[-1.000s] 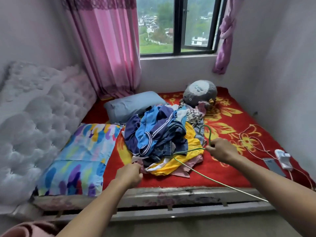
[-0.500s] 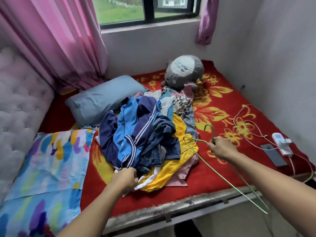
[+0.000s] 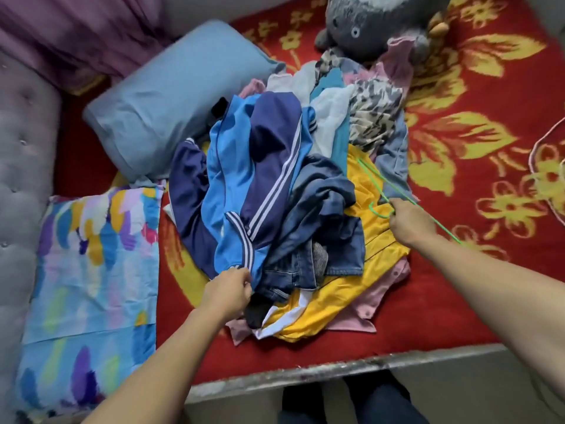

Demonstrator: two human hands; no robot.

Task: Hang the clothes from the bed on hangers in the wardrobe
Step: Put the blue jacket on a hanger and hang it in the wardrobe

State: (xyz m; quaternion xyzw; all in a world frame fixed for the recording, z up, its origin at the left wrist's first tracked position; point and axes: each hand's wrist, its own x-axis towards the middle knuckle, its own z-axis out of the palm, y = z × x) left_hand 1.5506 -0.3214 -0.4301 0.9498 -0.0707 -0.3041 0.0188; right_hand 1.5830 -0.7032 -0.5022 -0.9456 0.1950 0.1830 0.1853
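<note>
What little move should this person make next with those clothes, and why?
Probably lift the blue track jacket with white stripes off the pile of clothes. The left hand pinches its hem at the pile's near edge, it lies on top, and the right hand holds a thin green wire hanger ready beside it.

- Top left, pink curtain [image 3: 76,35], blurred, hanging down to the mattress edge.
- Down the left side, grey tufted headboard [image 3: 21,148], buttons showing in the padding.
- Just beside it, a multicoloured pillow [image 3: 91,270] in blue, purple, yellow and pink strokes, lying flat.
- Beyond that, a pale blue pillow [image 3: 171,108], set at a slant, its near corner touching the multicoloured one.
- At the far end, grey plush toy [image 3: 376,22] with one round eye visible.
- Underneath it all, red bedspread [image 3: 443,301] with big yellow flowers.
- Far right, a pale cable [image 3: 532,151] looping over the flowers.
- Along the near side, worn grey bed frame edge [image 3: 336,371].
</note>
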